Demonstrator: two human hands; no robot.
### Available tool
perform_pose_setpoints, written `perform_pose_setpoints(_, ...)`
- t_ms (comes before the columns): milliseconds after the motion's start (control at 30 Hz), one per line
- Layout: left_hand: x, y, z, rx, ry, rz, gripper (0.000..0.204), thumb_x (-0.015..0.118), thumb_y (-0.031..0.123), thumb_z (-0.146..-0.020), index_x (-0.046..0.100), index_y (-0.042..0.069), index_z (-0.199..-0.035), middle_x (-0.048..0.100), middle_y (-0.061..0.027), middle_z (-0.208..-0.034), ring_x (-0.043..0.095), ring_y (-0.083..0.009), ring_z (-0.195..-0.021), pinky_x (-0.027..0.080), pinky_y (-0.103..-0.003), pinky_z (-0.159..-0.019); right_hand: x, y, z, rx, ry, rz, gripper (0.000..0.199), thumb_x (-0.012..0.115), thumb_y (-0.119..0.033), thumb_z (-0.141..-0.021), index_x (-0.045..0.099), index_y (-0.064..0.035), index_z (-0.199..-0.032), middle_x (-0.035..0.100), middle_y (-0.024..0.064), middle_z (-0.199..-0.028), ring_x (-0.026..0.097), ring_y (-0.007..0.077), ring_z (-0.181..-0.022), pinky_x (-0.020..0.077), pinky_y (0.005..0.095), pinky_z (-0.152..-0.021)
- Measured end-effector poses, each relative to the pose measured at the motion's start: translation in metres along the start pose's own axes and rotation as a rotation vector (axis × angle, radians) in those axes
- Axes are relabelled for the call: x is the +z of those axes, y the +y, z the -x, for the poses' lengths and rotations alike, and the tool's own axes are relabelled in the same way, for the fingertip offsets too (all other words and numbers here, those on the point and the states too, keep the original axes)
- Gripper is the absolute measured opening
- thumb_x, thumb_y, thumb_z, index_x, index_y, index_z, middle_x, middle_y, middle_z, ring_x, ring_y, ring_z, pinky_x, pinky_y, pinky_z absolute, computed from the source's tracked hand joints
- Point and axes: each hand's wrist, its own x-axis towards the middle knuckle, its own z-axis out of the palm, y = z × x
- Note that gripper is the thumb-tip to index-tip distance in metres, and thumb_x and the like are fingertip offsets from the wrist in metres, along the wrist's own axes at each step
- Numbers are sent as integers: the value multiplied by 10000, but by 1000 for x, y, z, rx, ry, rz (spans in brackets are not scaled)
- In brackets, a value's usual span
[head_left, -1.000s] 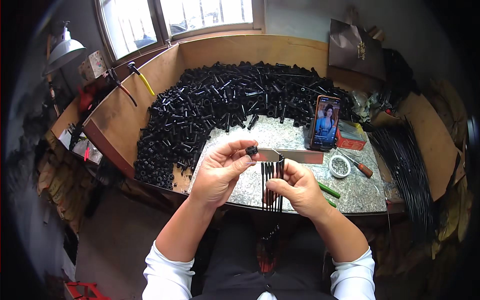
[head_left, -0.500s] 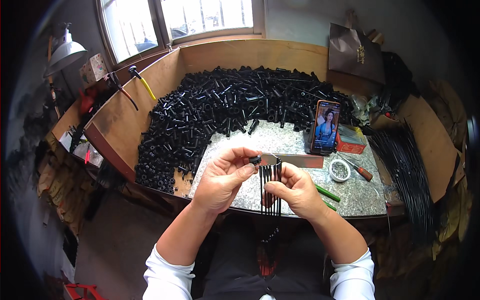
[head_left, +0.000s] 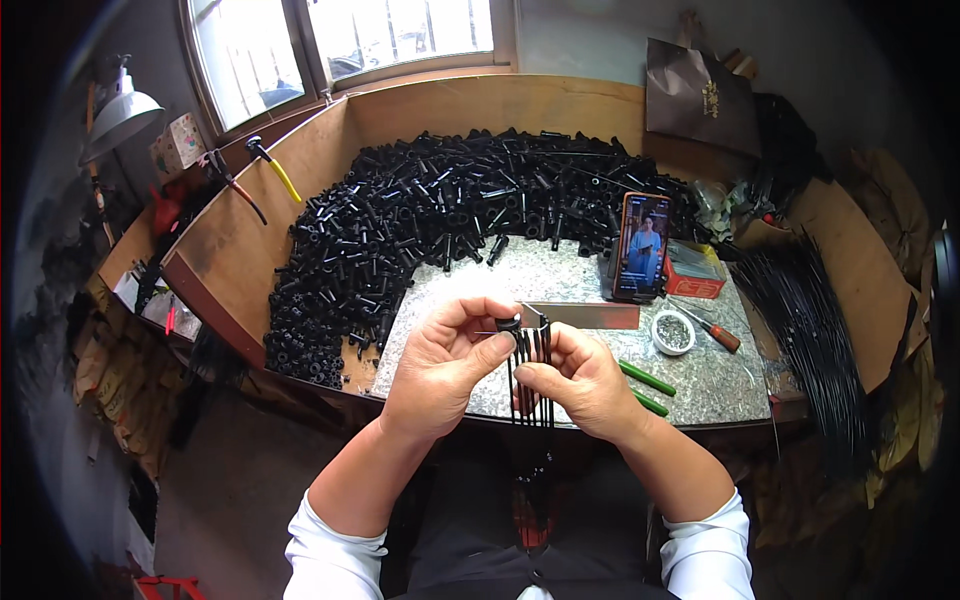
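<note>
Both my hands are raised over the near edge of the speckled stone slab [head_left: 470, 280]. My left hand [head_left: 435, 370] pinches a small black cylindrical part [head_left: 508, 325] between thumb and fingertips. A thin wire-like tip sticks out beside it. My right hand [head_left: 585, 385] is closed around several thin black rods [head_left: 530, 405] that hang down side by side past the slab's edge. The black part is right against the upper ends of the rods; whether a rod enters it is too small to tell.
A large heap of black tubular parts [head_left: 440, 200] fills the wooden-walled bench [head_left: 500, 100]. To the right are a propped phone [head_left: 643, 245], a white cup of small bits [head_left: 673, 332], a screwdriver [head_left: 725, 338], green-handled pliers [head_left: 648, 378] and long black rods [head_left: 815, 340].
My left hand has brought the black part down and closer to the rod ends. The rods now bunch more tightly in my right hand. The whole view has shifted slightly.
</note>
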Motion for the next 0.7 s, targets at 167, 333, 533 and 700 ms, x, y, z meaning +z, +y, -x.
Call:
perform_pose_setpoints(167, 2, 2, 0, -13, -2, 5, 235, 586, -4, -901, 568, -8, -1135, 612, -100, -1131, 574, -143, -1033, 453, -298, -946, 2, -3, 2, 8, -37, -5, 120, 566, -115, -942, 525, -24, -1010, 619, 54, -824, 628, 127, -734, 521, 269, -675)
perform_pose_setpoints(333, 0, -2, -1, 12, -15, 55, 221, 582, -10, -902, 591, -10, -1123, 624, -119, -1137, 585, -156, -1043, 454, -305, -952, -1, -2, 3, 1, -95, 1, 134, 515, -135, -969, 522, -17, -1033, 621, 61, -829, 626, 137, -757, 518, 280, -696)
perform_pose_setpoints(533, 0, -3, 0, 27, -28, 105, 210, 577, -13, -903, 605, -12, -1112, 623, -132, -1146, 596, -170, -1042, 456, -312, -958, -4, 1, 1, 28, -123, 15, 180, 503, -163, -980, 530, -5, -1063, 628, 68, -859, 618, 144, -768, 511, 296, -728)
perform_pose_setpoints(700, -7, -2, 0, 33, -51, 127, 216, 573, -20, -901, 605, -13, -1115, 621, -138, -1148, 597, -184, -1051, 455, -320, -966, -5, 1, -2, 42, -232, -34, 241, 523, -217, -976, 544, -4, -1086, 616, 54, -902, 602, 127, -815, 498, 289, -747)
